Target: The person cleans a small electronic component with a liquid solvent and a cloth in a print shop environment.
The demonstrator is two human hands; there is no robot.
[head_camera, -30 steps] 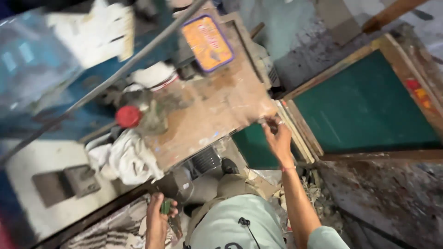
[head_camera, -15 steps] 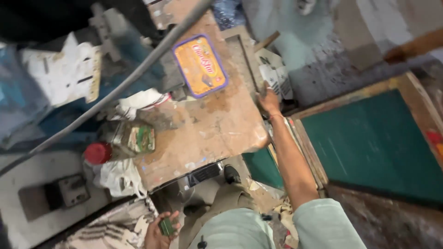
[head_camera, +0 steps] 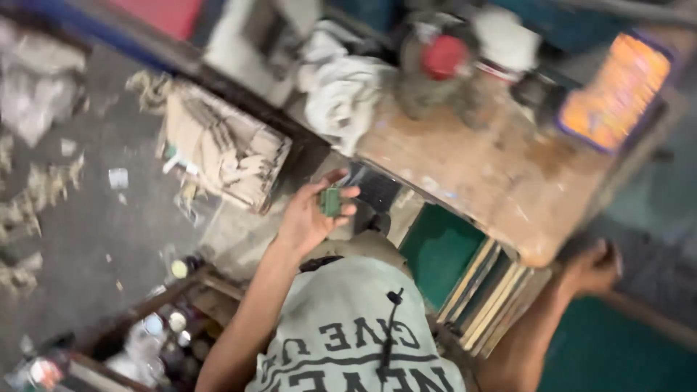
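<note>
Fingers of my left hand [head_camera: 308, 218] pinch a small green block [head_camera: 332, 202], a firm grip held low in front of the tabletop [head_camera: 479, 174] edge. My right hand [head_camera: 592, 267] sits clenched under the tabletop's corner; what it grasps, I cannot tell. Above the left grip lie a white cloth [head_camera: 341, 91] and a red-capped jar [head_camera: 435, 69]; left of it, stacked cardboard [head_camera: 218, 149] on grey floor [head_camera: 80, 218]. Everything is blurred; framed green screens [head_camera: 465, 279] lean below.

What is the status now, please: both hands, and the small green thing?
Left hand grips small green block, raised. Right hand on wooden table edge, blurred. Nothing between them.
</note>
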